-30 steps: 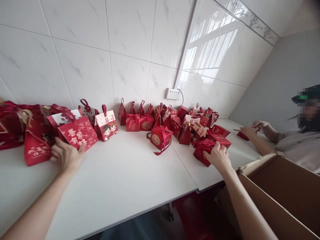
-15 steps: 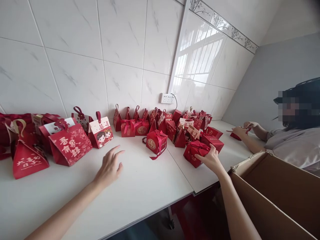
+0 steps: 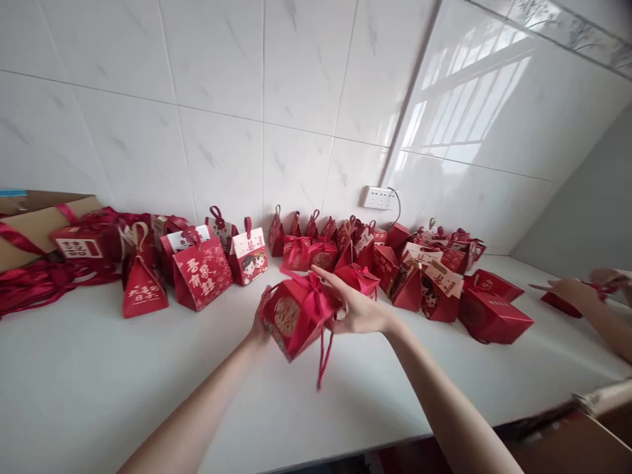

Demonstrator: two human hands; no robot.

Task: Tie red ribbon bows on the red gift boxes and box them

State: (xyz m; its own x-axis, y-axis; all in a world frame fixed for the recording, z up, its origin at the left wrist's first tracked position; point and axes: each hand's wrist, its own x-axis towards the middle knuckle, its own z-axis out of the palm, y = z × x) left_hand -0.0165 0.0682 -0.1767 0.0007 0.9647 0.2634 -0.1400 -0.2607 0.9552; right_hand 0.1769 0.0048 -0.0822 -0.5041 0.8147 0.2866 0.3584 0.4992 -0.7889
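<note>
Both hands, L [image 3: 260, 321] & R [image 3: 356, 306], are gripping red gift box w/ ribbon bow [image 3: 296, 319] btwn them, fingers part-curled, holding it above white tabletop [image 3: 197, 395].

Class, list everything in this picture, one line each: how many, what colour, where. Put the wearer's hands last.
held gift box: 1, red with gold emblem, between hands
other gift boxes: many, overlapping, mostly red, across the table
ribbons: uncountable, dark red, far left
cartons: 2, brown, back left and lower right
blue item: 1, over left carton
socket strip: 1, white, on wall
cable: 1, dark, at socket strip
table: at least 1, white, under the boxes
walls: 2, tiled white behind, grey right
co-worker's hands: 2, bare, far right
left hand: 1, bare, centre
right hand: 1, bare, centre
</note>
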